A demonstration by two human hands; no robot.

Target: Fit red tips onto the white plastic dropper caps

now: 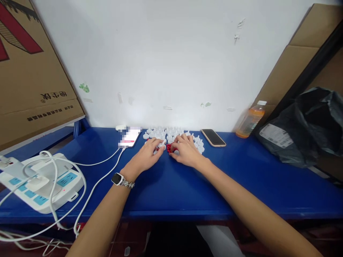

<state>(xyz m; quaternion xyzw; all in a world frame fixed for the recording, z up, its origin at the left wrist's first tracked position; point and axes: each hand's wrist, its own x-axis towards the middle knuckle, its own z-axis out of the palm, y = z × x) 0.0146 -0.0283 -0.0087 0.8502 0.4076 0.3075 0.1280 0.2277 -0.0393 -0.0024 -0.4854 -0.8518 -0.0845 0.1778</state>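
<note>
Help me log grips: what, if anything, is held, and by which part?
Left hand: a white piece, seemingly by its round base. Right hand: at red pieces; hold cannot be told.

The one camera is on the person's head. It looks ahead and down at the left hand (147, 154) and the right hand (187, 150), near the middle. It is far enough back to see lots of table (171, 192), the wall (160, 60) behind and some floor (128, 237) below.
</note>
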